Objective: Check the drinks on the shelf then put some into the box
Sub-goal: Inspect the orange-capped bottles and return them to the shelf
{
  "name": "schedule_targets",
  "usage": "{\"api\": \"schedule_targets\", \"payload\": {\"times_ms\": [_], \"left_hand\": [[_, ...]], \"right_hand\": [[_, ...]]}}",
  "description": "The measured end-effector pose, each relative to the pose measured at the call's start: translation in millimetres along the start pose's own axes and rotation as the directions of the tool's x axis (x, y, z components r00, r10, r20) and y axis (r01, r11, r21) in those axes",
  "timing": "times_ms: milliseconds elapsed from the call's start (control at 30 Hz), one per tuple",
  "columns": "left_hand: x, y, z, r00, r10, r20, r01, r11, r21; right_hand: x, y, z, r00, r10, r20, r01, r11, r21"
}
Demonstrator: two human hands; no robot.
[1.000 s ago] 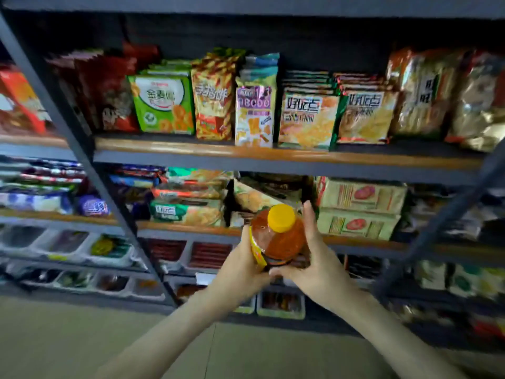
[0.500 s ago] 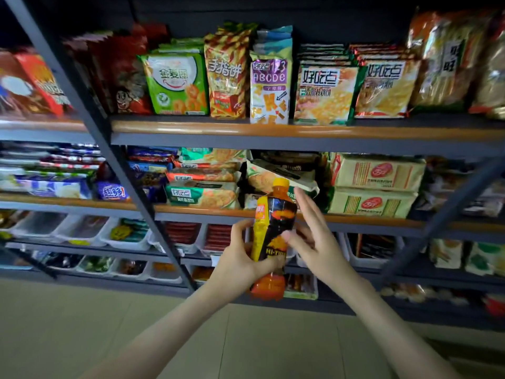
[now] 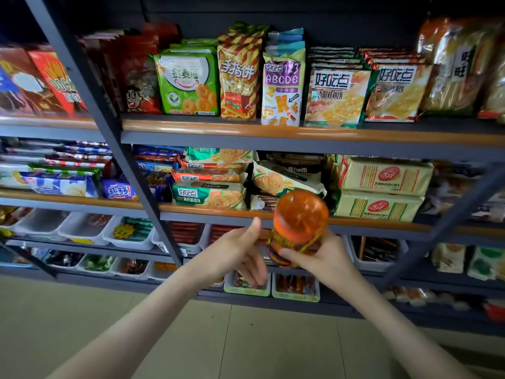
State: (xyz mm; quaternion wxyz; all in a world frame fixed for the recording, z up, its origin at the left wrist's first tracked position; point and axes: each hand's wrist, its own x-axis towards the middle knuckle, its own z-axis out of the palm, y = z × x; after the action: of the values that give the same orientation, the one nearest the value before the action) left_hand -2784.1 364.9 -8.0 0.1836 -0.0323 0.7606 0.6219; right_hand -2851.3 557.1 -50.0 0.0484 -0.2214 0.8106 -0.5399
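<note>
Head view: bottle (image 3: pixel 299 228) now tipped end-on to the camera, round orange base facing up and out, where half a second back stood upright with cap on top. Now gripped by right hand (image 3: pixel 317 255) alone, fingers (image 3: pixel 289 254) curled shut around the labelled middle; left hand (image 3: pixel 235 253) let go, sitting just beside it, thumb up, fingers loosely bent and holding nothing. Reads as the checking step well under way, probably hunting a date or mark on the bottom; boxing not yet begun, and no box anywhere in view.

Held in open air in front of the shelf (image 3: pixel 355 222), level with the wooden front edge of the middle tier, not touching it. Cracker packs (image 3: pixel 382 176) just behind and above. Slanted grey post (image 3: pixel 142 170) to the left, near the left hand; another slanted strut (image 3: pixel 448 222) to the right, well apart from the right hand. White trays (image 3: pixel 131 239) below. Bare floor (image 3: pixel 164 337) under both forearms, so plenty of room to draw back and down; less to push forward or swing left.
</note>
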Motion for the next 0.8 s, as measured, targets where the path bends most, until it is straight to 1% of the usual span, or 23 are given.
{"api": "schedule_targets", "payload": {"times_ms": [67, 133, 167, 233, 300, 333, 367, 433, 467, 500, 600, 667, 700, 733, 767, 800], "left_hand": [[5, -6, -2, 0.996, 0.085, -0.011, -0.082, 0.989, 0.124], [11, -15, 0, 0.983, 0.177, 0.044, -0.182, 0.938, 0.294], [14, -23, 2, 0.964, 0.258, 0.062, -0.260, 0.870, 0.419], [17, -36, 3, 0.900, 0.432, 0.058, -0.368, 0.683, 0.631], [23, -42, -2, 0.838, 0.545, 0.029, -0.402, 0.581, 0.708], [26, -44, -6, 0.796, 0.603, 0.051, -0.435, 0.513, 0.740], [28, -45, -8, 0.752, 0.653, 0.089, -0.460, 0.422, 0.781], [31, -50, -9, 0.700, 0.692, 0.176, -0.463, 0.252, 0.850], [33, -50, -8, 0.684, 0.700, 0.207, -0.466, 0.201, 0.861], [34, -48, -5, 0.669, 0.709, 0.224, -0.473, 0.174, 0.864], [42, -37, 3, 0.622, 0.735, 0.270, -0.537, 0.149, 0.830], [43, -33, 8, 0.574, 0.766, 0.288, -0.597, 0.151, 0.788], [41, -32, 11, 0.576, 0.776, 0.257, -0.609, 0.198, 0.768], [39, -31, 13, 0.605, 0.771, 0.197, -0.600, 0.279, 0.750], [35, -29, 16, 0.654, 0.748, 0.112, -0.564, 0.384, 0.731], [32, -26, 18, 0.709, 0.705, 0.001, -0.500, 0.502, 0.706]], "right_hand": [[1, -5, -2, 0.993, 0.115, 0.002, -0.113, 0.971, 0.212], [4, -9, -5, 0.980, 0.197, 0.016, -0.187, 0.900, 0.393], [4, -11, -7, 0.971, 0.236, 0.034, -0.226, 0.867, 0.443], [4, -12, -11, 0.947, 0.310, 0.084, -0.308, 0.807, 0.503], [4, -11, -13, 0.920, 0.374, 0.119, -0.377, 0.755, 0.537], [4, -11, -13, 0.900, 0.410, 0.145, -0.415, 0.712, 0.567], [4, -11, -14, 0.879, 0.439, 0.187, -0.457, 0.661, 0.595], [3, -14, -14, 0.841, 0.459, 0.285, -0.528, 0.584, 0.616], [3, -16, -14, 0.831, 0.450, 0.326, -0.548, 0.567, 0.615], [3, -18, -13, 0.821, 0.446, 0.357, -0.566, 0.556, 0.608], [3, -21, -8, 0.805, 0.448, 0.389, -0.593, 0.576, 0.563], [4, -20, -8, 0.781, 0.477, 0.402, -0.623, 0.563, 0.543], [4, -19, -10, 0.757, 0.496, 0.426, -0.653, 0.536, 0.535], [5, -20, -11, 0.729, 0.523, 0.441, -0.684, 0.535, 0.497], [5, -19, -12, 0.718, 0.556, 0.419, -0.696, 0.579, 0.425], [4, -17, -12, 0.733, 0.571, 0.369, -0.676, 0.672, 0.304]]}}
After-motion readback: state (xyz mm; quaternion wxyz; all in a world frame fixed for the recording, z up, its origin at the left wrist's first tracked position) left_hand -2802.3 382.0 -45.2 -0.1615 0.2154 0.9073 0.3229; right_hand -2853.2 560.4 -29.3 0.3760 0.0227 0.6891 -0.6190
